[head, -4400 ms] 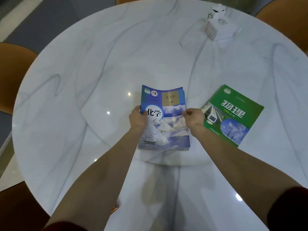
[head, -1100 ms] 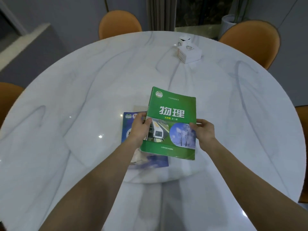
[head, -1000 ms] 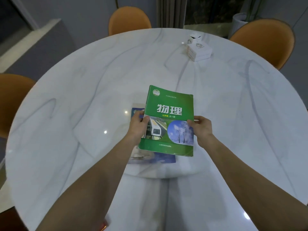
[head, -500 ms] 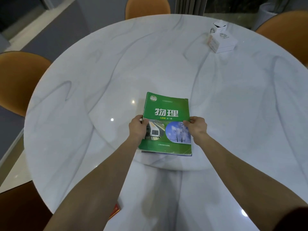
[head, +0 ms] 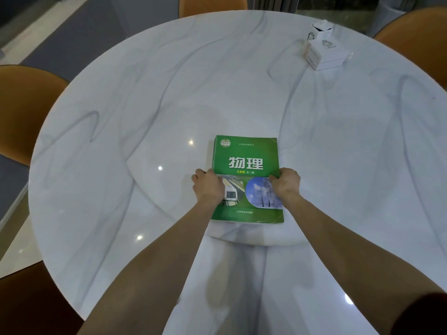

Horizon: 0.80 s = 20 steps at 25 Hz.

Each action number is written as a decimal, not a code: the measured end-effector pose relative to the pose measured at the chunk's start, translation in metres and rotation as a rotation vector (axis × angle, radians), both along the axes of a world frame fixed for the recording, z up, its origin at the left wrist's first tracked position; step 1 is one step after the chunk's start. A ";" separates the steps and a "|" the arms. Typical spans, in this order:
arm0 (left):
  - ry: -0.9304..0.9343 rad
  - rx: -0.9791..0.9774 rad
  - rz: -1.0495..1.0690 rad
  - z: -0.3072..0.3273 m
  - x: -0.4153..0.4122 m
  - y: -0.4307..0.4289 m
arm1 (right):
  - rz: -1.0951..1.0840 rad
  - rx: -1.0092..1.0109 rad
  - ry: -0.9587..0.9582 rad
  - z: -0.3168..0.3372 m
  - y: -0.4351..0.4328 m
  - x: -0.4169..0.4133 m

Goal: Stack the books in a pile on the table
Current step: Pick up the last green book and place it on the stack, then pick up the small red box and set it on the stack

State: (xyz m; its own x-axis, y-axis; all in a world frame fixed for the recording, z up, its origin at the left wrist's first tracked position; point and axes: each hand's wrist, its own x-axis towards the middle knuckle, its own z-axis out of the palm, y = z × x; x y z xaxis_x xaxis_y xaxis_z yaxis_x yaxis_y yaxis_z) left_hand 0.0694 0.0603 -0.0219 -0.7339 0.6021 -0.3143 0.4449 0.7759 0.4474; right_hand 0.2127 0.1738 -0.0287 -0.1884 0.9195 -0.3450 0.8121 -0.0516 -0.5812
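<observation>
A green book [head: 246, 160] with white characters on its cover lies flat near the middle of the round white marble table [head: 121, 117]. It rests on top of the blue book, which it covers almost fully; only page edges show along its left side. My left hand [head: 209, 187] grips the green book's left edge. Its right edge is held by my right hand [head: 285, 183], fingers curled over the cover.
A white tissue box [head: 323, 53] stands at the far right of the table. Orange chairs sit around the rim: one at the left [head: 21, 110], one at the back [head: 212, 3], one at the far right [head: 416, 37].
Both hands carried the green book over from the right and lowered it onto the blue book; it now lies flat, hiding the blue cover. Both hands stay on its edges.
</observation>
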 end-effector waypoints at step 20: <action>0.076 -0.078 -0.268 0.038 -0.035 -0.064 | 0.326 0.181 -0.150 0.059 -0.034 -0.012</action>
State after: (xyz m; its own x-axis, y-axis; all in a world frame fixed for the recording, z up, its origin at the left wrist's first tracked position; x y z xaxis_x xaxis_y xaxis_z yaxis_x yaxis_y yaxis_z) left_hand 0.0345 -0.0035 0.0162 -0.5753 0.7537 -0.3178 0.6685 0.6572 0.3482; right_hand 0.2002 0.1398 0.0299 -0.4402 0.8682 -0.2291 0.8455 0.3150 -0.4311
